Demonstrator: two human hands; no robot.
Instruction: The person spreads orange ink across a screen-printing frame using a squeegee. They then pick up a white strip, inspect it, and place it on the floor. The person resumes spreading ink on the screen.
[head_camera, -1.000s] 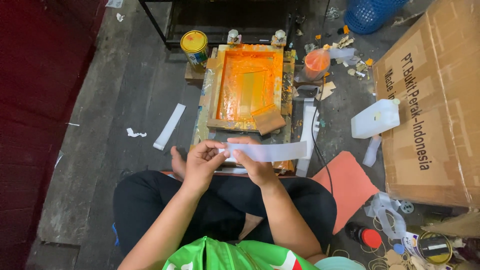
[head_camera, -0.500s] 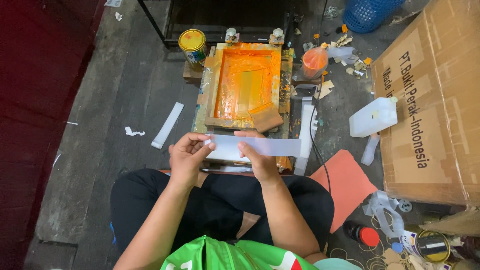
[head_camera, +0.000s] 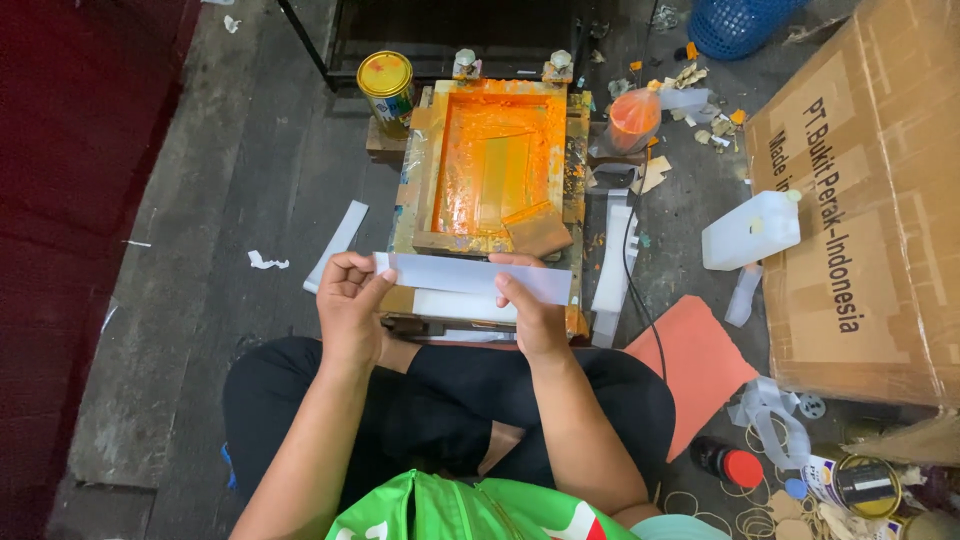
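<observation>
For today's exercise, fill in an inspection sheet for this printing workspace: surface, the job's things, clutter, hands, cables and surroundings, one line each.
Surface: grey plank floor, stained, person seated cross-legged on it.
Job's things: white paper strip held level above the near edge of the orange-inked screen frame; a brown squeegee lies in the frame.
Clutter: yellow tin, orange-filled cup, white jug, loose white strips, paper scraps, rubber bands.
Hands: left hand pinches the strip's left end; right hand grips near its middle.
Cables: black cable runs beside the frame.
Surroundings: cardboard box, blue basket, dark red wall at left.
</observation>
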